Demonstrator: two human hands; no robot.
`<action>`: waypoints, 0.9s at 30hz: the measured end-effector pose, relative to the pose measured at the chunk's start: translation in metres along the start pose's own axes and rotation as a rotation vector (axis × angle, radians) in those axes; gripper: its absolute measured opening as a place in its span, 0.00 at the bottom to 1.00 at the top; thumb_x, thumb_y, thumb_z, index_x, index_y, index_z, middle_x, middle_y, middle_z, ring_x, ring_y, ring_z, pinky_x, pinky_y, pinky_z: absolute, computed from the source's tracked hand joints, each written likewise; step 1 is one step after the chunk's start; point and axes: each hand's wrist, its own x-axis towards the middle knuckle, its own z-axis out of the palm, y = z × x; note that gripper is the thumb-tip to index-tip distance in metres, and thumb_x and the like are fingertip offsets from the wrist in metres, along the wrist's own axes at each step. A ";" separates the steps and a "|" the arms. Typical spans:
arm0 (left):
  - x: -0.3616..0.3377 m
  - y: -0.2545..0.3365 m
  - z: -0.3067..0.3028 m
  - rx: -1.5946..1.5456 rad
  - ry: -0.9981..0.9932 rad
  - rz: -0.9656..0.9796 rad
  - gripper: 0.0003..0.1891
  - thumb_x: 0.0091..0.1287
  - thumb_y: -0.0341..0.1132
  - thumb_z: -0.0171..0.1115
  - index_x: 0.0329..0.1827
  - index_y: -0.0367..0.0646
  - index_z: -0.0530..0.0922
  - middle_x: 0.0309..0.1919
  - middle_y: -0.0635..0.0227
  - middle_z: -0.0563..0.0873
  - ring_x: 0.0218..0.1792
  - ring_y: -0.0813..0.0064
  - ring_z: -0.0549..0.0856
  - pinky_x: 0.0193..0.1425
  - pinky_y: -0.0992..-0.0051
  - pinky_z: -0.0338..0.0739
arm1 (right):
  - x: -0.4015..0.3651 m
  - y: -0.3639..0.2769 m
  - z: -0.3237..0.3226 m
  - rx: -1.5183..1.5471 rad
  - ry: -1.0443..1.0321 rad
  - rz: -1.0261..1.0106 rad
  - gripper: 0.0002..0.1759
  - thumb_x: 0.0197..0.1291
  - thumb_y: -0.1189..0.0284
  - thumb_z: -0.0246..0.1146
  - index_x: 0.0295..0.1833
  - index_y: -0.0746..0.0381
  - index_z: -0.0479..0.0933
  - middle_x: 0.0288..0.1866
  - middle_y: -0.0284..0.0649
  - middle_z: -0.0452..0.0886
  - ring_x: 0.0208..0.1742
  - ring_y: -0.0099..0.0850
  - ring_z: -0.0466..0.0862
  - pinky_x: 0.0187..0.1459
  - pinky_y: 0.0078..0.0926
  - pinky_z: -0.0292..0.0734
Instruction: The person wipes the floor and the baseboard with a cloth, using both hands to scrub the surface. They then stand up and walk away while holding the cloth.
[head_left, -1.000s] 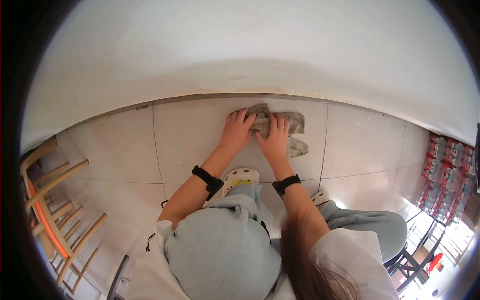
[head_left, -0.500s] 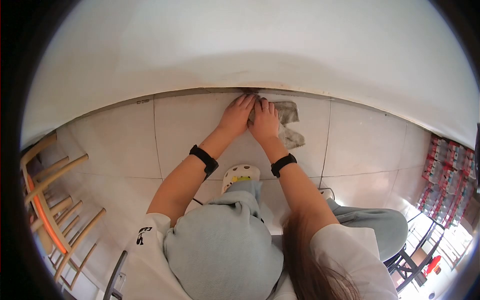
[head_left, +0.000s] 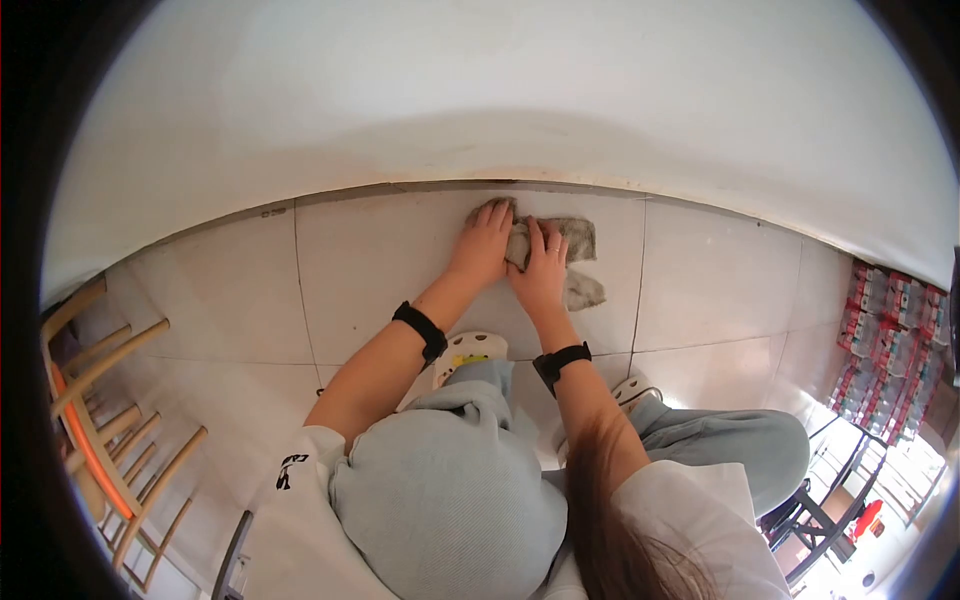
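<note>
A dirty grey cloth (head_left: pixel 578 238) lies bunched on the pale floor tiles, close to the base of a white wall. My left hand (head_left: pixel 483 245) presses on its left part, with the fingers together over the fabric. Just to the right, my right hand (head_left: pixel 541 268) grips the middle of the cloth between thumb and fingers. A fold of the cloth shows between the two hands, and two loose ends spread out to the right. Both wrists wear black bands.
The white wall (head_left: pixel 500 80) curves across the top, with a dark seam along its foot. Wooden chair legs (head_left: pixel 120 365) stand at the left. Stacked red and clear packages (head_left: pixel 885 350) are at the right, above a black metal frame (head_left: pixel 835 505). Light shoes (head_left: pixel 475 347) rest below my hands.
Both hands have drawn back slightly from the wall with the cloth. They have moved a little apart, and a fold of cloth now shows between them.
</note>
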 end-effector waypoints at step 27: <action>0.001 -0.003 0.006 -0.107 0.063 -0.080 0.39 0.42 0.32 0.67 0.62 0.33 0.66 0.64 0.59 0.68 0.64 0.61 0.67 0.68 0.68 0.64 | 0.002 -0.012 0.013 -0.137 -0.051 0.071 0.42 0.43 0.71 0.65 0.68 0.62 0.58 0.65 0.48 0.61 0.63 0.48 0.62 0.64 0.47 0.55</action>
